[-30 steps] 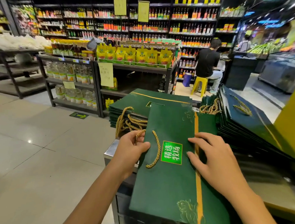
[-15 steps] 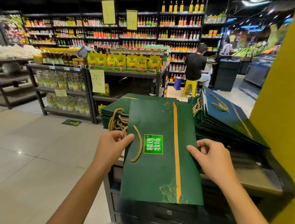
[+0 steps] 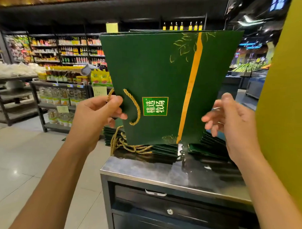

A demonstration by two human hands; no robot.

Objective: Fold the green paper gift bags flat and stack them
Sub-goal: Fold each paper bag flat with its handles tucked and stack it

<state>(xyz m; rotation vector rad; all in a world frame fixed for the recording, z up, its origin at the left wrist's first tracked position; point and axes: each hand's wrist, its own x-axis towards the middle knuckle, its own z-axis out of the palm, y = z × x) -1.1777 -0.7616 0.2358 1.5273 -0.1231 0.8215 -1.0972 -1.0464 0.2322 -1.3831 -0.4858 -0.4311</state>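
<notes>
— Pinching with thumb and curled fingers, the left hand holds the dark green flat paper gift bag at its 9 o'clock edge. One strand of the gold twisted rope handles passes under the thumb.
— And the right hand?
— It is loose, with fingers spread, at the 3 o'clock edge. Whether the fingertips touch the paper I cannot tell; they are blurred.
— Where is the bag itself?
— In the air, upright, its printed face to the camera, with an orange stripe and a light green square label. At 6 o'clock under it lie two stacks of flat green bags.
— On what do they lie?
— On a steel-topped black counter with dark drawers. At 3 o'clock stands a yellow pillar; at 9 o'clock, store shelves with bottles.
</notes>
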